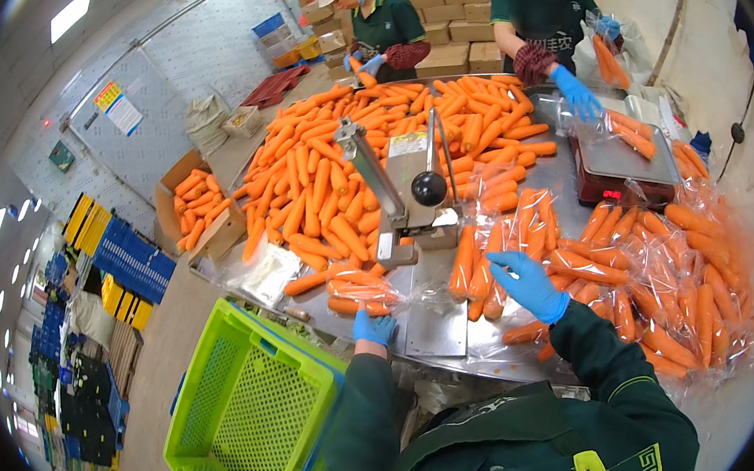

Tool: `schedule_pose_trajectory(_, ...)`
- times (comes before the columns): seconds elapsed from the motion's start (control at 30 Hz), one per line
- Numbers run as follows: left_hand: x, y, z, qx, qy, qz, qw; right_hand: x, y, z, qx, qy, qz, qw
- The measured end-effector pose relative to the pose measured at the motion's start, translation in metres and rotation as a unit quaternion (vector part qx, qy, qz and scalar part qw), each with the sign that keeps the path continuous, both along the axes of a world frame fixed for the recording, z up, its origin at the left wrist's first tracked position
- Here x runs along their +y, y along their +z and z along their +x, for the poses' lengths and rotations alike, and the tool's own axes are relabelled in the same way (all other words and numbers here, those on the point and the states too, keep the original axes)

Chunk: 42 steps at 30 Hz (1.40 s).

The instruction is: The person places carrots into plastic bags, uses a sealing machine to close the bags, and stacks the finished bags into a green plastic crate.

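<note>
My left hand (373,328), in a blue glove, is at the table's front edge, against the near side of a clear plastic bag of carrots (361,291). Whether its fingers grip the film cannot be made out. My right hand (530,286), also blue-gloved, hovers by a bag of carrots (481,262) with thumb and fingers apart and nothing visible between them. Between and beyond the hands stands a metal bench-top bag sealer (415,191) with a black ball knob (428,188) on its lever. More bagged carrots (678,285) are piled to the right.
Loose carrots (328,176) heap across the metal table (437,333). A digital scale (626,157) stands far right, under a co-worker's gloved hand (576,93). Another co-worker (386,29) handles carrots opposite. A green plastic crate (265,402) sits front left; a carton of carrots (199,208) is beyond.
</note>
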<state>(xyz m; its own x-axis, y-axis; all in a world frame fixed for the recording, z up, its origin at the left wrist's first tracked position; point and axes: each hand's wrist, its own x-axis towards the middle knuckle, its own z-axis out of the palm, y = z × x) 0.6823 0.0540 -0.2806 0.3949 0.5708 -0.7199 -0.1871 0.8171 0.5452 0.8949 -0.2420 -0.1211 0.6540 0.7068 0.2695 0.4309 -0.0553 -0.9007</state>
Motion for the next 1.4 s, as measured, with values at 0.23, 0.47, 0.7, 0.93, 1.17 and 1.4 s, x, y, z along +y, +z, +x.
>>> schedule_pose_trajectory(0.23, 0.013, -0.04, 0.032, -0.123, 0.103, 0.019, 0.987, 0.041, -0.054, 0.097, 0.153, -0.107, 0.002, 0.982)
schedule_pose_trajectory(0.47, 0.021, 0.001, 0.018, -0.178, 0.06, -0.097, 0.977, 0.125, -0.057, 0.161, 0.3, -0.075, -0.08, 0.948)
schedule_pose_trajectory(0.7, -0.047, 0.091, -0.031, -0.093, 0.11, 0.201, 0.969, 0.074, -0.015, 0.095, 0.452, -0.032, 0.195, 0.87)
schedule_pose_trajectory(0.93, -0.113, 0.238, -0.152, -0.071, 0.088, 0.225, 0.968, 0.007, 0.045, 0.022, 0.352, 0.101, 0.047, 0.929)
schedule_pose_trajectory(1.17, -0.074, 0.275, -0.247, -0.094, 0.2, 0.254, 0.942, 0.003, 0.044, 0.005, 0.314, 0.054, 0.087, 0.944)
schedule_pose_trajectory(1.4, -0.013, 0.199, -0.324, -0.127, 0.2, 0.184, 0.954, 0.028, 0.038, -0.017, 0.352, 0.032, 0.089, 0.931)
